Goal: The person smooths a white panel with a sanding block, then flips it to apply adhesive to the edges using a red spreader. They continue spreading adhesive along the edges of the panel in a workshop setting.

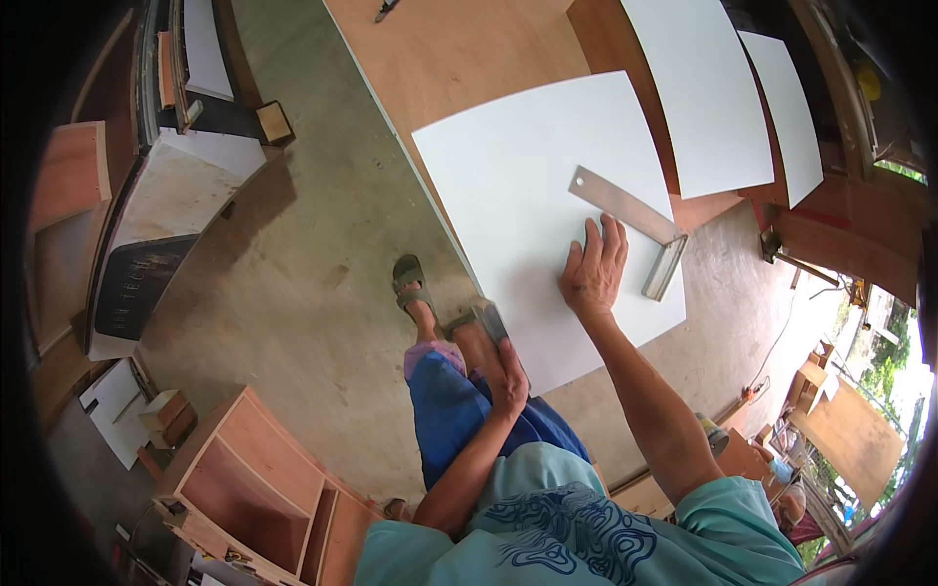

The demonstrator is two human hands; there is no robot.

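A white panel [528, 186] lies in front of me on a brown wooden surface, its near corner reaching out toward my body. My right hand [594, 272] rests flat on it with the fingers stretched out. Touching or just beside those fingertips is a metal try square [625, 205], its blade slanting over the panel and its thick stock [666, 268] near the right edge. At the panel's left edge, my left hand [503, 379] is closed round a grey metal hand tool [490, 319]. Motion and the hand partly hide it, so its exact kind is unclear.
More white panels [703, 107] sit on brown boards at the upper right. A dark small tool [386, 10] lies on the wooden surface [449, 49]. An open wooden cabinet [259, 469] stands lower left. My sandalled foot [408, 278] is on the concrete floor [313, 293].
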